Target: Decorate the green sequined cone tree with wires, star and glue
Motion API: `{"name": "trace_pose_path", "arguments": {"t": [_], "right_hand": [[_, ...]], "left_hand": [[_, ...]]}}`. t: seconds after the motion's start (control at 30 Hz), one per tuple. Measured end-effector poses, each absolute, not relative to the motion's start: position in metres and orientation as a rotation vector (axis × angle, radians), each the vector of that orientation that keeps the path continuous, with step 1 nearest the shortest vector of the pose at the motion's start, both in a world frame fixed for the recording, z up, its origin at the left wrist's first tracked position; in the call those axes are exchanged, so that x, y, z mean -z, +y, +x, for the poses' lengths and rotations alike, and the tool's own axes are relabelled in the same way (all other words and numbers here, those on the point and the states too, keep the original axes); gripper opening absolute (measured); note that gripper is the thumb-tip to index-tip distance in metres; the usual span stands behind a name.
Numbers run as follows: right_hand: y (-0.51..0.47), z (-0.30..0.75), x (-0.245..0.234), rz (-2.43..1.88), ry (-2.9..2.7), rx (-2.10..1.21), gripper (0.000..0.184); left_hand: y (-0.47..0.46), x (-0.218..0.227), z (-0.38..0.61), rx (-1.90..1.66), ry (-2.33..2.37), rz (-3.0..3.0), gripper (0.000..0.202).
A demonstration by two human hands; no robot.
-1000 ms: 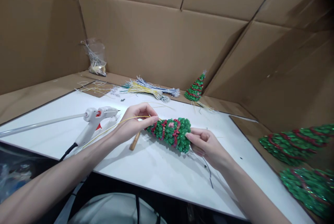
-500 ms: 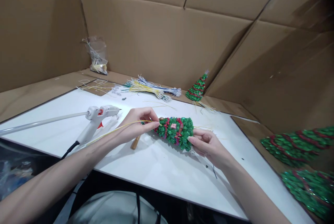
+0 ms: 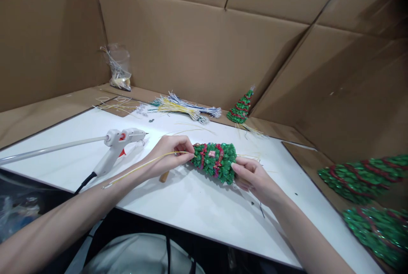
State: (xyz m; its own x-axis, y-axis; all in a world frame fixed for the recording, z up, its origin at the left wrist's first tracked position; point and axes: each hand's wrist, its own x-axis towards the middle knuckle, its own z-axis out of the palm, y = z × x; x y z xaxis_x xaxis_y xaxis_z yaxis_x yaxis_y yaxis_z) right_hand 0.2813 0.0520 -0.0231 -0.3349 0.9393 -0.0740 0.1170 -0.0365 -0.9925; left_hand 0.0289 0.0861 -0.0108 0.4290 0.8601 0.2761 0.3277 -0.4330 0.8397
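Observation:
A green sequin tree (image 3: pixel 214 160) with red garland lies on its side just above the white board (image 3: pixel 191 206). My right hand (image 3: pixel 251 176) grips its wide base. My left hand (image 3: pixel 168 155) pinches a thin yellow wire (image 3: pixel 143 167) at the tree's narrow tip; the wire trails back along my left forearm. A short wooden stick (image 3: pixel 164 176) lies on the board under my left hand.
A white hot glue gun (image 3: pixel 119 144) with a long glue stick and black cord lies at left. Bundles of coloured wires (image 3: pixel 181 110) and a small finished tree (image 3: pixel 240 108) sit at the back. Two more green trees (image 3: pixel 363 180) lie at right. Cardboard walls (image 3: pixel 197 48) surround the board.
The tree has shifted slightly right and my left hand has closed tighter on the tip, drawing the yellow wire lower along my forearm.

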Motion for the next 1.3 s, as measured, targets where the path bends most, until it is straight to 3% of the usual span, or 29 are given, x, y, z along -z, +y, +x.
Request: {"name": "trace_pose_path", "arguments": {"t": [0.67, 1.3], "right_hand": [[0.047, 0.280, 0.025, -1.153, -1.714, -1.381, 0.051], [0.048, 0.280, 0.028, -1.085, -1.664, -1.485, 0.034]], "left_hand": [[0.080, 0.004, 0.029, -1.012, 0.973, 1.915, 0.004], [0.063, -0.006, 0.066, -1.040, 0.660, 2.084, 0.009]]}}
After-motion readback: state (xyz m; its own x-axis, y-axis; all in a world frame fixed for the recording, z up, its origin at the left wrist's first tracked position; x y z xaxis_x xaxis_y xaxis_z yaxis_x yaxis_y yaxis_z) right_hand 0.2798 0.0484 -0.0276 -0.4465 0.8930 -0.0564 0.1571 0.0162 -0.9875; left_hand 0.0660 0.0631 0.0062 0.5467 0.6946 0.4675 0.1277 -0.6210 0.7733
